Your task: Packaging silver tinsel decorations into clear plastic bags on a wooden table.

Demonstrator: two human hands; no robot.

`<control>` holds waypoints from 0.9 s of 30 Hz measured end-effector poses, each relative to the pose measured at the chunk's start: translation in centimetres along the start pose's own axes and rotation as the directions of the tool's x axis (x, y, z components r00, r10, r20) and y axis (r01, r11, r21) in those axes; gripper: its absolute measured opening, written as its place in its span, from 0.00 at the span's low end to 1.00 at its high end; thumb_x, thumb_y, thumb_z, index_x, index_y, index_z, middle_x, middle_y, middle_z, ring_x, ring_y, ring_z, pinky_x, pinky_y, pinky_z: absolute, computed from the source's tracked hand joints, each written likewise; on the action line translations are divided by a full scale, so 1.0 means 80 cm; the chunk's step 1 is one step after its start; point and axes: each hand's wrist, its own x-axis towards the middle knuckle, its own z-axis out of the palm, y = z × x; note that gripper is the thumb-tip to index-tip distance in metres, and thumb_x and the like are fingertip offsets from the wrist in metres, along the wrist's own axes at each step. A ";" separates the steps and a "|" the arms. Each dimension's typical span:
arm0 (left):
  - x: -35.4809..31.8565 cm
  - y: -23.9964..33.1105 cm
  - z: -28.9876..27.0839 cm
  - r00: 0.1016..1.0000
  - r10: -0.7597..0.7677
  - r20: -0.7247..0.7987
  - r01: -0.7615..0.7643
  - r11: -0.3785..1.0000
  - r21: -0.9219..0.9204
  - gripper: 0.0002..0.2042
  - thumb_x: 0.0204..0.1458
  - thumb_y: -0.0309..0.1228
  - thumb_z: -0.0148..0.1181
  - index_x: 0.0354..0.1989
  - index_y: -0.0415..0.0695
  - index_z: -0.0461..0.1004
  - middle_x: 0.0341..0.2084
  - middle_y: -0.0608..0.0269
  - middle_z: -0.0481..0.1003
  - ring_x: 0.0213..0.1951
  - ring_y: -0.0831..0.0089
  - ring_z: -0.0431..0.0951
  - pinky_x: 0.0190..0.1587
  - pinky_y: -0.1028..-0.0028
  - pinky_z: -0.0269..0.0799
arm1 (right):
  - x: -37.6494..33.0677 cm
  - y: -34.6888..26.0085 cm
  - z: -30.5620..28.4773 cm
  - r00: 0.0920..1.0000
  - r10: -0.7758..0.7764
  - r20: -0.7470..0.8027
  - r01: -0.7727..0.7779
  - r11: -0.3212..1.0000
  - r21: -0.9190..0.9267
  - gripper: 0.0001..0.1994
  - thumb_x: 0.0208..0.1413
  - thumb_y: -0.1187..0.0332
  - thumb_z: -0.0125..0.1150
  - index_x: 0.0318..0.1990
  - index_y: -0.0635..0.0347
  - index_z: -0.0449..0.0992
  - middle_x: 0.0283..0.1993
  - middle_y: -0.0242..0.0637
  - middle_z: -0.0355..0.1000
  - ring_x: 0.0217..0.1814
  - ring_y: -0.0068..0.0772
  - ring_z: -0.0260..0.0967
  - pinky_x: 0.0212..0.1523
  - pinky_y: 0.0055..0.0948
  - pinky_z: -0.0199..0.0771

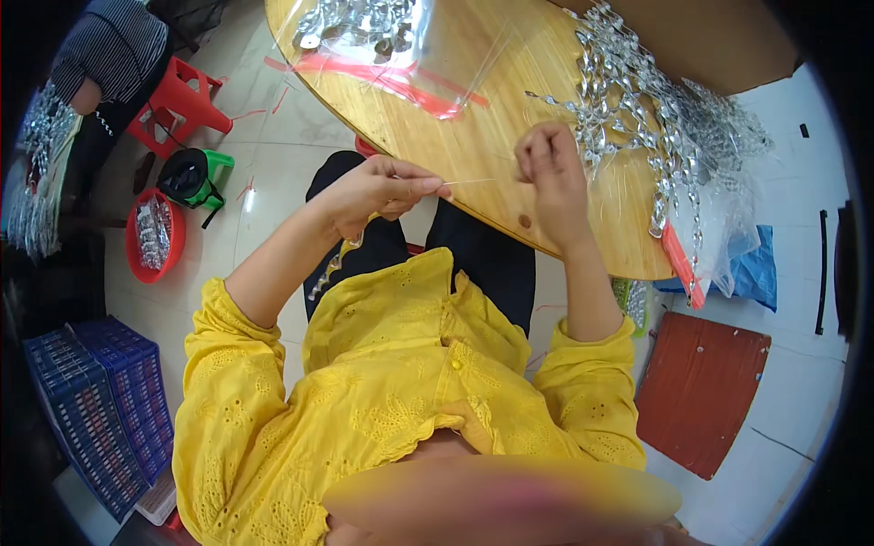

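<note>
A: Entry, head view. Left hand point(378, 189) is closed in a pinch, thumb and fingertips pressed on one end of a thin wire point(469, 182). The wire runs rightward from that pinch, level, over the near edge of the round wooden table point(510, 136).

B: And its other end?

A: It reaches the right hand point(546, 168), which is curled shut with the knuckles toward the camera. The wire meets that fist at the finger side; whether the fingertips actually clamp it, I cannot tell, since they are folded out of sight.

B: Anything strung on it?

A: Too fine to make out. A short chain of clear beads point(330, 268) hangs below the left wrist, against the dark trousers; its upper end is hidden behind the hand.

B: Surroundings?

A: Far right on the table, a heap of silvery beaded strands point(637, 100) lies on a clear plastic sheet point(728, 218) that droops over the edge. Far left on the table, a clear bag with a red strip point(382, 73), more bright pieces in it, partly cut off by the frame. On the floor at left: a red bowl point(155, 237), a red stool point(182, 100), blue crates point(100, 400).
</note>
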 end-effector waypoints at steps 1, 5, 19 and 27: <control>-0.006 -0.001 -0.005 0.999 0.030 -0.022 -0.029 0.998 0.062 0.10 0.49 0.32 0.51 0.31 0.37 0.72 0.08 0.77 0.55 0.13 0.87 0.51 0.16 0.83 0.43 | -0.001 -0.001 0.002 0.996 -0.086 0.010 0.085 0.956 -0.281 0.12 0.49 0.78 0.45 0.43 0.61 0.59 0.30 0.31 0.61 0.26 0.23 0.56 0.28 0.26 0.59; -0.040 0.000 -0.025 0.997 0.007 -0.083 0.004 0.991 0.135 0.09 0.47 0.32 0.53 0.28 0.37 0.73 0.08 0.78 0.56 0.13 0.88 0.50 0.15 0.84 0.41 | -0.008 -0.009 0.000 0.827 -0.347 0.442 0.538 0.716 -0.444 0.06 0.44 0.79 0.51 0.32 0.63 0.67 0.23 0.36 0.63 0.22 0.27 0.58 0.24 0.24 0.58; -0.126 0.015 -0.062 0.872 0.391 -0.294 -0.230 0.859 0.458 0.07 0.46 0.30 0.54 0.27 0.40 0.75 0.12 0.75 0.65 0.15 0.87 0.55 0.16 0.81 0.48 | -0.036 0.005 -0.047 0.996 -0.037 -0.085 -0.003 0.904 -0.427 0.02 0.44 0.78 0.53 0.28 0.65 0.69 0.19 0.31 0.63 0.17 0.18 0.57 0.18 0.17 0.57; -0.156 0.083 0.003 0.506 0.828 0.240 -0.333 -0.068 0.940 0.10 0.31 0.16 0.55 0.26 0.40 0.74 0.11 0.64 0.62 0.16 0.73 0.62 0.17 0.78 0.55 | -0.013 0.022 -0.076 0.955 0.017 -0.296 -0.141 0.904 -0.404 0.02 0.47 0.75 0.52 0.26 0.63 0.68 0.18 0.25 0.62 0.19 0.12 0.55 0.20 0.12 0.54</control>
